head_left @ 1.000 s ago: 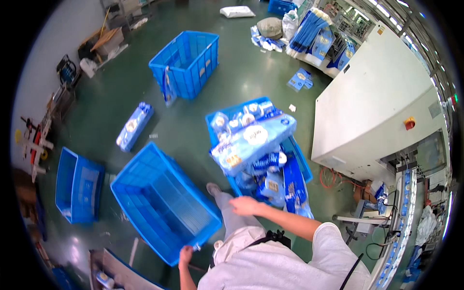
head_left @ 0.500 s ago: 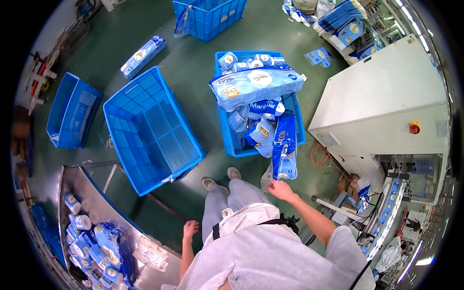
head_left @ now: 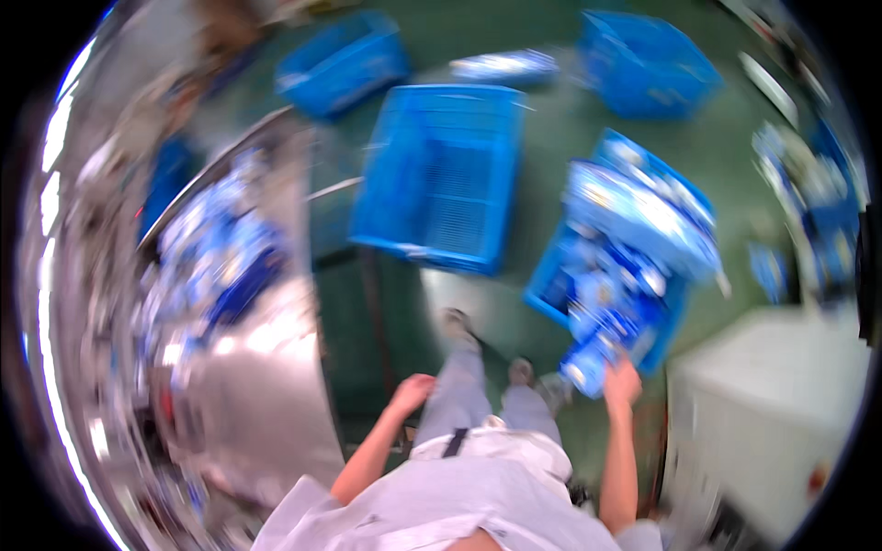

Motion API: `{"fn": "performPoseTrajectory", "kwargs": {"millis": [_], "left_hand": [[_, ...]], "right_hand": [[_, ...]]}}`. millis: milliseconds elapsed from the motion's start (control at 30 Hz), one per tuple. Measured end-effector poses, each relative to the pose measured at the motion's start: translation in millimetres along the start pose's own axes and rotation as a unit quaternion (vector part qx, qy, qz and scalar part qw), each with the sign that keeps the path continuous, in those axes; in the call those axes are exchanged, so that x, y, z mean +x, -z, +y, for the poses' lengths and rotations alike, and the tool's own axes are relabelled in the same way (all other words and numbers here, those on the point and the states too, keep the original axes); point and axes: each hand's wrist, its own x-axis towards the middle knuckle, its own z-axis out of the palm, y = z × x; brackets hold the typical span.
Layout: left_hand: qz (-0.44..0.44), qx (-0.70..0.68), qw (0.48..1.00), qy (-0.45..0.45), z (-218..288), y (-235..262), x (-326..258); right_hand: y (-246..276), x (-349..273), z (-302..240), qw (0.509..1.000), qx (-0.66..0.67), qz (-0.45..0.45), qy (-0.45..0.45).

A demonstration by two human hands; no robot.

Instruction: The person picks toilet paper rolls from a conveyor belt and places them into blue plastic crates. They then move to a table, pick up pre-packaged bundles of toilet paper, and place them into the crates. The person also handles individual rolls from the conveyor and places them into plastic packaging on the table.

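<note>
Beside the near right edge of the filled blue crate [head_left: 663,347], my right hand [head_left: 622,386] is closed at the end of a blue plastic pack of rolls [head_left: 588,363]. Motion blur hides the exact finger grip. A larger light-blue pack of rolls [head_left: 643,209] lies across that crate, above loose rolls and wrappers. My left hand [head_left: 411,393] hangs beside my left thigh, fingers curled, with nothing visible in it. It is nearest to the metal table [head_left: 276,395] on the left.
Ahead stands a blue crate [head_left: 464,188] with nothing visible inside. Further blue crates [head_left: 344,64] [head_left: 648,66] stand behind, with a pack of rolls [head_left: 503,66] lying between them on the floor. Rolls and packs [head_left: 216,243] are heaped on the metal table. A white machine cabinet [head_left: 767,413] stands near right.
My view has swung to the right, so the crates and table sit differently in it. One foot has stepped forward. My right hand remains at the pack's end; the left stays low.
</note>
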Motion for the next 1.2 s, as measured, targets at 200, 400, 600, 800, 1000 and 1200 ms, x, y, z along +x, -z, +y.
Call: {"fn": "performPoseTrajectory", "kwargs": {"millis": [200,400,600,800,1000,1200], "left_hand": [[0.099,0.036,0.992,-0.076,5,-93,-41],[0.120,-0.025,0.992,-0.043,-14,-140,-62],[0.021,-0.218,0.975,-0.025,-13,-130,-64],[-0.341,-0.502,0.795,0.002,31,-83,-109],[-0.219,-0.722,0.556,-0.349,23,27,-199],[0.052,-0.578,0.730,-0.360,-134,136,-343]], "right_hand": [[-4,22,47,0.976,-0.049,-0.121,0.173],[22,70,123,0.960,0.041,-0.146,0.235],[181,-12,-89,0.869,0.385,-0.130,0.281],[291,-205,-288,0.393,0.806,-0.349,0.271],[237,-341,-398,0.399,0.729,-0.460,0.314],[145,-463,-458,0.455,0.645,-0.551,0.271]]}}
